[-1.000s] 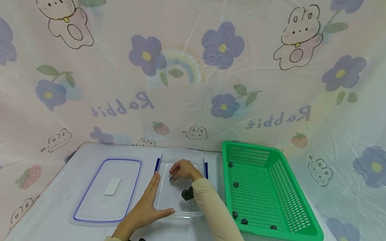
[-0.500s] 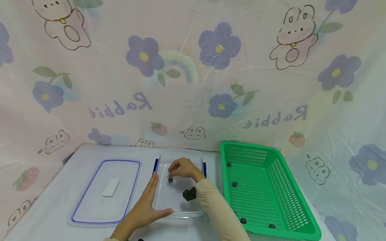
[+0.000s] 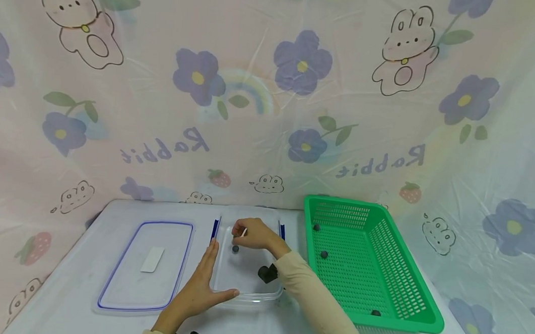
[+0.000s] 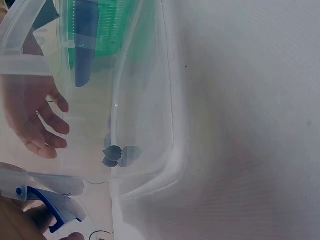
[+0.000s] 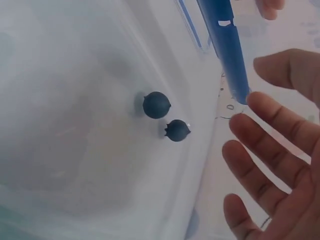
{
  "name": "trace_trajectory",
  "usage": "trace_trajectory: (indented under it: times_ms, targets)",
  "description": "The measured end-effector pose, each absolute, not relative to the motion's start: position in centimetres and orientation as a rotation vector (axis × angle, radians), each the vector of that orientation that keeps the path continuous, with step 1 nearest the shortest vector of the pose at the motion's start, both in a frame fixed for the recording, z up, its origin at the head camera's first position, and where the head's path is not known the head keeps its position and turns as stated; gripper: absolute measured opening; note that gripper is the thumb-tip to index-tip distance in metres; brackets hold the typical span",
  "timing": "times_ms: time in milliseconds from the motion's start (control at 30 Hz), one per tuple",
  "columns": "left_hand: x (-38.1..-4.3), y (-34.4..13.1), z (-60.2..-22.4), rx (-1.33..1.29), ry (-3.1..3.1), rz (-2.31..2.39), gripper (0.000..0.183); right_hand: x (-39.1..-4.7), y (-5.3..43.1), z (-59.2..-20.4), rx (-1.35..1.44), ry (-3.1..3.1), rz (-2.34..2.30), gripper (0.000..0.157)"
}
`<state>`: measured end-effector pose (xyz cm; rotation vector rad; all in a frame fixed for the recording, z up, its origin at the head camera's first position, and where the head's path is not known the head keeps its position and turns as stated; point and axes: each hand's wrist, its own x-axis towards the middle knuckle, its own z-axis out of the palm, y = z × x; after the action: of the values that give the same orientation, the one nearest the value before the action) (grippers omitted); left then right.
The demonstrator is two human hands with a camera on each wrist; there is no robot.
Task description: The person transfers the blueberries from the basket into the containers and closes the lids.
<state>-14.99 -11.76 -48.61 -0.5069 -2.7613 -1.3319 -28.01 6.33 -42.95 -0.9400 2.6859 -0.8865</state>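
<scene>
My right hand (image 3: 254, 233) hovers inside a clear plastic container (image 3: 243, 282), its fingers loosely bent and holding nothing. Just under the fingertips lies a dark blueberry (image 3: 235, 249). Two blueberries show on the container floor near its wall in the right wrist view, the larger-looking blueberry (image 5: 156, 105) close beside the other (image 5: 177, 130). There the right hand (image 5: 280, 160) has its fingers spread apart. My left hand (image 3: 202, 284) rests along the container's left side, fingers straight and thumb out at the near edge. A blue latch (image 4: 52, 207) is near its fingers in the left wrist view.
A green plastic basket (image 3: 424, 296) stands at the right with blueberries inside, one near its front (image 3: 376, 313); my right sleeve (image 3: 324, 306) overlaps its near left corner. A clear lid with a blue seal (image 3: 131, 260) lies left, bearing a white label (image 3: 152, 259).
The right fingers have let go of the blueberry and loosened, leaving it on the container floor. The right forearm has shifted rightward, covering berries in the basket's near corner. The left hand has stayed.
</scene>
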Motion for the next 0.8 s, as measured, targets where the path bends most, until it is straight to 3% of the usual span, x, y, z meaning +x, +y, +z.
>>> trace_trajectory:
  times_ms: [800]
  targets:
    - [-14.7, -11.1, -48.1, -0.448, -2.683, -1.387, 0.119, -25.7, 9.3, -39.8, -1.080, 2.999, -0.566, 0.015]
